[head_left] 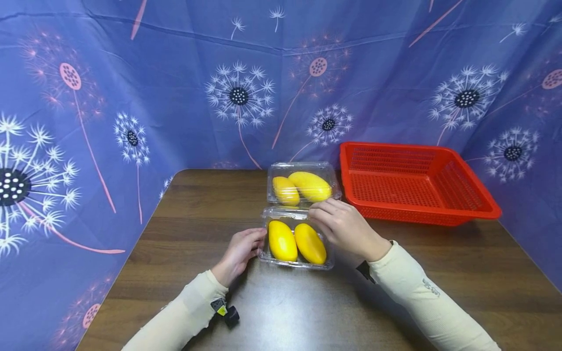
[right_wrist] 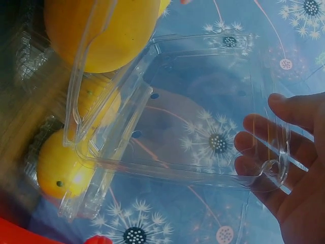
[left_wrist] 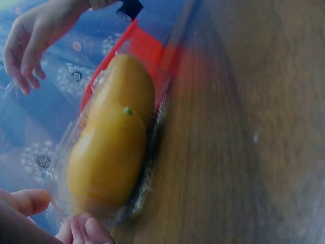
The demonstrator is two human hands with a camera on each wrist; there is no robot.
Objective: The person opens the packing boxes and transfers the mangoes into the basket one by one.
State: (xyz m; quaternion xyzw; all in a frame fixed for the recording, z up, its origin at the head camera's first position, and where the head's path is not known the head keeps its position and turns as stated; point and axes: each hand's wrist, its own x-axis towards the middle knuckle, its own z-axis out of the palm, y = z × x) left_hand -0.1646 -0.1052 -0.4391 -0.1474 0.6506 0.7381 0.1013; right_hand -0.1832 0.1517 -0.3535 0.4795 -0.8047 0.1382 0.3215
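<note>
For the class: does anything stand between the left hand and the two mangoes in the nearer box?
Yes: the clear left wall of the nearer box stands between the left hand and the mangoes. Nothing visible covers them from above; the right hand holds the lid raised.

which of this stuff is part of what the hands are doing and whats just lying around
Seems part of the job:
front clear container
raised lid
two yellow fruits inside
left hand
right hand

Apparently just lying about for now:
rear clear container
its fruits
red basket
</note>
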